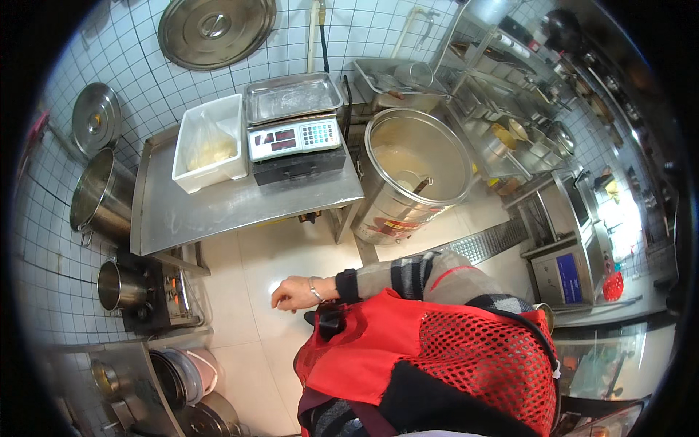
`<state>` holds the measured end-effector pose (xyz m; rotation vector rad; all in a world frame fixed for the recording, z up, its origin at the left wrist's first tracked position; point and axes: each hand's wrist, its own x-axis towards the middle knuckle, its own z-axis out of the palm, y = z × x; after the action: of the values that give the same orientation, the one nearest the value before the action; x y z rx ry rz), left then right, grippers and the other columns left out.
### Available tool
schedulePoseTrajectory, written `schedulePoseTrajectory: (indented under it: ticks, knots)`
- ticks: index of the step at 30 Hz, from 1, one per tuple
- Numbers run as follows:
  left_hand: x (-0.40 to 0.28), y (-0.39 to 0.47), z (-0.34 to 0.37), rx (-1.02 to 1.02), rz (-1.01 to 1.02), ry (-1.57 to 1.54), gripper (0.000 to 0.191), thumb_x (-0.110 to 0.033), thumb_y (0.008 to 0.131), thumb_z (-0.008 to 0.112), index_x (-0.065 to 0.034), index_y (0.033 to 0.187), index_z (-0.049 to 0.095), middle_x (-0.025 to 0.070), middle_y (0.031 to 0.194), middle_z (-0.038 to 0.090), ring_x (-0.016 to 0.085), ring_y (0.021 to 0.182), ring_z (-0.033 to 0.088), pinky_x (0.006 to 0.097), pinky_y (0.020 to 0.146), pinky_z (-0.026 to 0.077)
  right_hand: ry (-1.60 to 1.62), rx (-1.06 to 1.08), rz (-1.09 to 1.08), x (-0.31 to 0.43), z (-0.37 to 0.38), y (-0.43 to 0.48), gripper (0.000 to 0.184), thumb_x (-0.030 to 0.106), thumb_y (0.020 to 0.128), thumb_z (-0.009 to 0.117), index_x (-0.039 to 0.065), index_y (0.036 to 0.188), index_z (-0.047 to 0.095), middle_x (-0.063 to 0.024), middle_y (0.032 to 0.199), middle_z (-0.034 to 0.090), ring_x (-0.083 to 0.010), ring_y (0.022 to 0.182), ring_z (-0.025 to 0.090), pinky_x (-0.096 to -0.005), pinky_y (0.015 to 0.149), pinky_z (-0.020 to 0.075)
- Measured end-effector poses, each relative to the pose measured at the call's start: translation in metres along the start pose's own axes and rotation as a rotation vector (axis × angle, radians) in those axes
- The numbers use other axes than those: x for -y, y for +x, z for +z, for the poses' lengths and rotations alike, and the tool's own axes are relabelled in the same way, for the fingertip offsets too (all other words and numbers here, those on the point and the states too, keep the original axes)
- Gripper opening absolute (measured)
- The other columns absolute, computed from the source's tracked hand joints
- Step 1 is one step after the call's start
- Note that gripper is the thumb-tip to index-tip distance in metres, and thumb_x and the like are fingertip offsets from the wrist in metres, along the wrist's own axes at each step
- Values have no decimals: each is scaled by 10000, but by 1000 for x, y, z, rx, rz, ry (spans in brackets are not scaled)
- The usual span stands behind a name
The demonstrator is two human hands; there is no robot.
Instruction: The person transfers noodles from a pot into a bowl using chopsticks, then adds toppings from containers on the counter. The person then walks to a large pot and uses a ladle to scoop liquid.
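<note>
My right hand (pixel 295 295) hangs over the tiled floor with nothing in it, its fingers loosely bent and slightly apart, a bracelet at the wrist. My left hand is out of view. Before me stands a steel table (pixel 218 216). On it are a white plastic bin (pixel 210 177) with a clear bag of pale food (pixel 210 150) inside, and a digital weighing scale (pixel 295 139) with a steel tray (pixel 295 98) on top. Right of the table, a tall steel barrel (pixel 382 213) holds cloudy liquid and a ladle (pixel 420 185).
Stock pots (pixel 98 196) and a burner stove (pixel 158 292) stand at the left. Buckets (pixel 202 371) are at lower left. A steel sink (pixel 401 101) lies behind the barrel, beside shelves with pans and ladles. A drain grate (pixel 486 243) crosses the floor. Pot lids (pixel 215 27) hang on the wall.
</note>
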<state>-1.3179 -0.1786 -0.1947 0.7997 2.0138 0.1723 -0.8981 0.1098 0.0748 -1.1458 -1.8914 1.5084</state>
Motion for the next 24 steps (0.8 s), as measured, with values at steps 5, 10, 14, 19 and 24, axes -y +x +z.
schedulePoseTrajectory:
  ticks: [5, 10, 14, 19, 24]
  knots:
    - [26, 50, -82, -44, 121, 102, 221, -225, 835, 609, -41, 921, 696, 169, 865, 694, 347, 808, 664, 463, 721, 522, 72, -49, 374, -20, 8, 11, 301, 114, 885, 588, -6, 1153, 656, -123, 953, 703, -163, 738, 672, -316, 617, 559]
    - [18, 113, -144, -236, 305, 201, 256, -229, 854, 603, -30, 988, 695, 172, 911, 701, 365, 850, 664, 468, 761, 528, 315, -332, 414, -15, 46, 19, 265, 103, 943, 590, -38, 1164, 629, -102, 899, 688, -166, 721, 674, -255, 627, 548]
    - [-53, 128, -238, -292, 279, -76, 279, -256, 897, 574, -66, 1051, 708, 209, 1056, 689, 370, 968, 667, 444, 869, 529, 299, -395, 533, 10, 113, 62, 248, 121, 947, 612, -16, 1153, 634, -121, 877, 703, -215, 685, 701, -282, 578, 558]
    - [-77, 144, -372, -372, 315, -654, 262, -200, 946, 564, -14, 1091, 676, 174, 915, 714, 280, 769, 715, 365, 726, 556, 268, -163, 541, 46, 191, 129, 299, 123, 975, 573, -30, 1231, 597, -126, 947, 697, -216, 777, 709, -291, 637, 574]
    - [-85, 233, -522, -535, 427, -828, 274, -169, 949, 614, 4, 1162, 626, 122, 944, 691, 207, 782, 708, 323, 638, 566, 247, -158, 519, 64, 230, 163, 295, 119, 978, 581, -23, 1235, 601, -110, 934, 704, -193, 765, 705, -275, 623, 574]
